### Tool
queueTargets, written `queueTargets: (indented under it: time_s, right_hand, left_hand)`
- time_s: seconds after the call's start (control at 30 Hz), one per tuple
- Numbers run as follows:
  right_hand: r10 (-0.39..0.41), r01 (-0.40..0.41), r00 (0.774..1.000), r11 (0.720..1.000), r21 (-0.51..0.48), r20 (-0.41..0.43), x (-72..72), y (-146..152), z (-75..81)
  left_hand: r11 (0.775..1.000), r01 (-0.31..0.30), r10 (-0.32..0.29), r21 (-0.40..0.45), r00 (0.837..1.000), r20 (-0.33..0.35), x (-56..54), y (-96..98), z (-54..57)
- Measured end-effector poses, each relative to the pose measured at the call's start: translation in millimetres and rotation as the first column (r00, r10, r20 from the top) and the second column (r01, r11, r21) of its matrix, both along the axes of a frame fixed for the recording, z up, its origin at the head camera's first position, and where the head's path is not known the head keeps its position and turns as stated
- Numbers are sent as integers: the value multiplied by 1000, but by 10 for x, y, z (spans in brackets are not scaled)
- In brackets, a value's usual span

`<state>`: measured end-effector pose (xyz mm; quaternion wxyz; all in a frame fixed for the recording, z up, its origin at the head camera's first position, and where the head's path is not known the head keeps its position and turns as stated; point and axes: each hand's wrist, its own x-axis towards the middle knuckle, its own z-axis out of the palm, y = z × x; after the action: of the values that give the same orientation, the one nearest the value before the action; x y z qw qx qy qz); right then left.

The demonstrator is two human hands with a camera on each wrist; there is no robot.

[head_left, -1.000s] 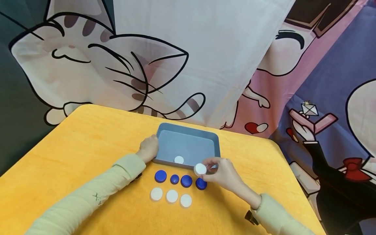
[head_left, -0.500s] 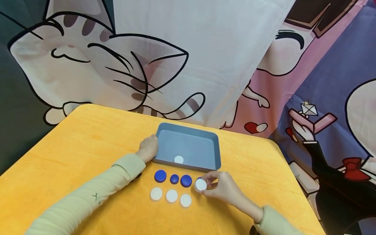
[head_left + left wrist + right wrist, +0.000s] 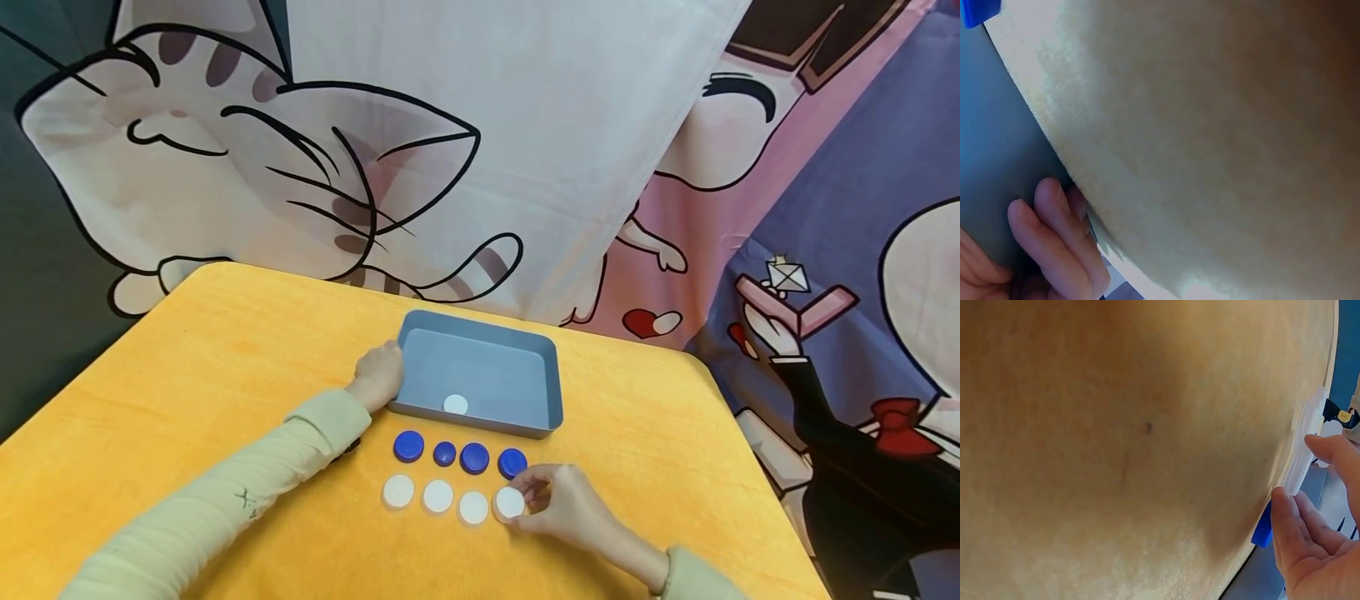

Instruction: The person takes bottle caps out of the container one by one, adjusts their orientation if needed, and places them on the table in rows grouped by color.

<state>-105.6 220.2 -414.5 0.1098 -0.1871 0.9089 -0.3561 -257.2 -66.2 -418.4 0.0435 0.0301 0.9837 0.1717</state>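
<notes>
My left hand (image 3: 378,373) grips the left wall of a blue-grey tray (image 3: 480,358); in the left wrist view its curled fingers (image 3: 1054,237) lie against the tray's side. One white bottle cap (image 3: 455,405) lies inside by the near wall. At the right end of a row of white caps, my right hand (image 3: 566,507) pinches a ribbed white bottle cap (image 3: 509,504) between thumb and fingers. The cap is at table level beside another white cap (image 3: 473,508). Just beyond it sits a blue cap (image 3: 512,463), near my fingertips.
Several blue caps (image 3: 474,458), one of them smaller, form a row between the tray and the white row. More white caps (image 3: 398,492) lie to the left. A yellow cloth covers the table (image 3: 262,350), and a printed curtain (image 3: 570,150) hangs behind it.
My right hand has brought the white cap from the tray's near edge toward me, past the blue cap, to the end of the white row. My left hand keeps its grip.
</notes>
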Motion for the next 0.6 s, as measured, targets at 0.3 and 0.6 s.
queueTargets:
  time_s: [0.3,0.6]
  right_hand:
    - [16,-16,999,1000,2,28,10,6,-21]
    - [3,-5,996,1000,26,87,2,-32,23]
  left_hand:
    - [1000,0,0,-4,1000,-8,3,-5,12]
    - [1000,-1,1,5,1000,-18,6,7,26]
